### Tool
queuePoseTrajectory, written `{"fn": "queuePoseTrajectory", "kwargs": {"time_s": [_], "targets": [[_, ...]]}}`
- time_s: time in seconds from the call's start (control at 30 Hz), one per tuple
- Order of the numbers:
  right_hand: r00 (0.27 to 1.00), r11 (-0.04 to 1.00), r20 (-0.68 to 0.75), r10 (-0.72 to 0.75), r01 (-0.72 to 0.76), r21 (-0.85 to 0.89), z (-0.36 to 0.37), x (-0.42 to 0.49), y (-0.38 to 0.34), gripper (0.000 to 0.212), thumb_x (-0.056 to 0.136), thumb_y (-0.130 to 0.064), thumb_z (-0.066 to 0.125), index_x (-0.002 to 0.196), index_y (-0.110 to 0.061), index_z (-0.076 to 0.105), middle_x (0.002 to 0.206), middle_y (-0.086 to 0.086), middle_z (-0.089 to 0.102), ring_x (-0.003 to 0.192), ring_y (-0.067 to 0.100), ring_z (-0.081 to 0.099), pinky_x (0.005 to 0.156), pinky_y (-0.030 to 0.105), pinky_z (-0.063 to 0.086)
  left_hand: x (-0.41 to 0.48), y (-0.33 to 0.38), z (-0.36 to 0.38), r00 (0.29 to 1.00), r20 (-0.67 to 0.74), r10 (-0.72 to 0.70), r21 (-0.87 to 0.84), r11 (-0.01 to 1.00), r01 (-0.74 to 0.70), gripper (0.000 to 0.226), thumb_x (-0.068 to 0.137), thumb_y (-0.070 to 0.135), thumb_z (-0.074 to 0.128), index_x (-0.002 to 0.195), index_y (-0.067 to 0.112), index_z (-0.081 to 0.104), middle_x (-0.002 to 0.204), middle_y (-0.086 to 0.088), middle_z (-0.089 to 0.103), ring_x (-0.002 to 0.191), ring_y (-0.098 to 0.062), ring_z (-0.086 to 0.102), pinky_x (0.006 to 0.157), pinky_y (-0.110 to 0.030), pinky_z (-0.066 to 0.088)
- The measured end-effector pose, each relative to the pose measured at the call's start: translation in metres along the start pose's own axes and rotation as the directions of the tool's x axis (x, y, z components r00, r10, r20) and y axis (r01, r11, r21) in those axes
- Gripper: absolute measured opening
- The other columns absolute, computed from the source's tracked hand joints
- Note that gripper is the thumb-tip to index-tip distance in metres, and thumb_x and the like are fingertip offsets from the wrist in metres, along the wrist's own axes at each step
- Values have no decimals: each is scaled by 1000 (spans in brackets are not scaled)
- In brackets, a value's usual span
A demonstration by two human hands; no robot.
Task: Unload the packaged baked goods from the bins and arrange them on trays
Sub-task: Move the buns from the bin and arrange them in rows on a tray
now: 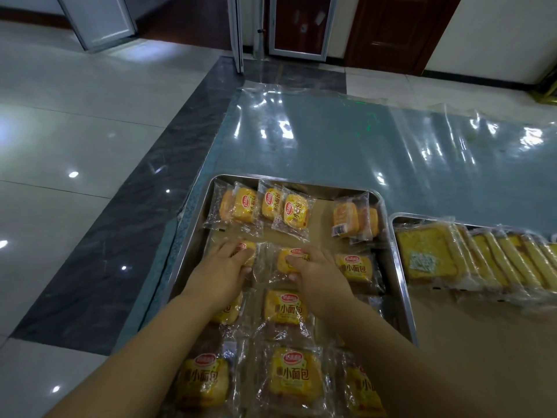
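A steel tray (401, 279) in front of me holds several small yellow breads in clear wrappers, laid in rows. My left hand (223, 267) grips one packaged bread (248, 251) in the tray's middle row, at the left. My right hand (316, 273) grips the neighbouring packaged bread (286, 260), thumb at its near edge. Further packs (291, 306) lie flat nearer to me, partly under my forearms. At the tray's far end several packs (297, 211) stand tilted against each other.
A second tray (398, 220) to the right carries a row of wrapped yellow cake slices (428, 254). Both trays rest on a table covered with clear plastic sheet (331, 140). Shiny tiled floor (75, 146) lies to the left, doors (388, 28) at the back.
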State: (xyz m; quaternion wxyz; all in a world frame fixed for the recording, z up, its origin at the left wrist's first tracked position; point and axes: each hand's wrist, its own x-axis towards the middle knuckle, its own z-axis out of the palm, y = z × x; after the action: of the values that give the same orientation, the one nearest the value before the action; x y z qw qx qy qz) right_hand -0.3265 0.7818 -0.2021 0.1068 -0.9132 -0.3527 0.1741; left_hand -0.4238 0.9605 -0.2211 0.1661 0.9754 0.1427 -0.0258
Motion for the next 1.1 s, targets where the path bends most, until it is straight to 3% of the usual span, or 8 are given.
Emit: {"fn": "queuePoseTrajectory", "kwargs": {"time_s": [0.2,0.37,0.53,0.67,0.77,0.87,1.0,1.1], "targets": [[999,999,-46,-7,9,32,6,3,-9,41,95,-29,49,136,-30,44,142,6,35,131,27,25,106,43,32,-8,-5,-4,999,-11,-41,-51,998,41,38,91,41,51,126,25,53,144,-2,36,134,-23,25,106,-37,32],[999,992,6,-34,33,121,-1,-3,-1,43,90,-35,56,133,-35,47,134,-2,41,126,19,30,104,38,32,-13,-6,-6,998,-8,-58,20,998,58,40,87,49,53,123,31,53,136,4,42,126,-21,31,102,-35,34],[989,976,-149,24,9,216,-21,11,16,38,91,-30,54,129,-26,50,130,-2,49,117,15,44,98,29,39,7,4,-19,991,-114,-64,-79,995,55,40,89,43,52,127,29,50,131,4,47,120,-20,37,98,-38,40],[969,980,-241,50,-1,199,-42,42,29,33,94,-19,48,126,-17,50,124,4,53,101,10,41,88,25,36,44,16,-28,980,-143,-138,-215,971,106,38,93,36,50,128,23,48,130,1,49,123,-19,40,101,-36,38],[959,988,-275,69,-28,150,-50,69,34,38,94,-21,48,131,-16,46,132,4,49,118,19,42,99,33,33,77,24,-31,977,-143,-156,-243,963,118,36,93,32,49,127,19,48,129,-3,49,122,-20,42,104,-40,38],[972,997,-223,77,-67,50,-48,96,37,53,93,-31,51,141,-18,33,142,3,41,129,21,38,106,39,30,104,27,-27,978,-109,-178,-163,974,159,35,94,30,47,126,16,49,128,-5,50,121,-21,41,109,-41,29],[991,989,-97,94,-82,121,-37,121,37,73,88,-34,59,147,-19,19,152,3,28,138,27,26,110,44,27,118,27,-17,954,-113,-278,-108,958,266,42,91,39,52,126,16,49,128,-7,46,121,-24,39,103,-37,34],[992,986,-59,114,-105,132,-31,127,38,78,86,-38,62,147,-18,18,149,6,30,136,29,27,108,45,29,120,29,-11,951,-122,-285,-26,958,284,51,90,45,52,129,12,45,129,-12,45,123,-28,38,102,-40,36]]}}
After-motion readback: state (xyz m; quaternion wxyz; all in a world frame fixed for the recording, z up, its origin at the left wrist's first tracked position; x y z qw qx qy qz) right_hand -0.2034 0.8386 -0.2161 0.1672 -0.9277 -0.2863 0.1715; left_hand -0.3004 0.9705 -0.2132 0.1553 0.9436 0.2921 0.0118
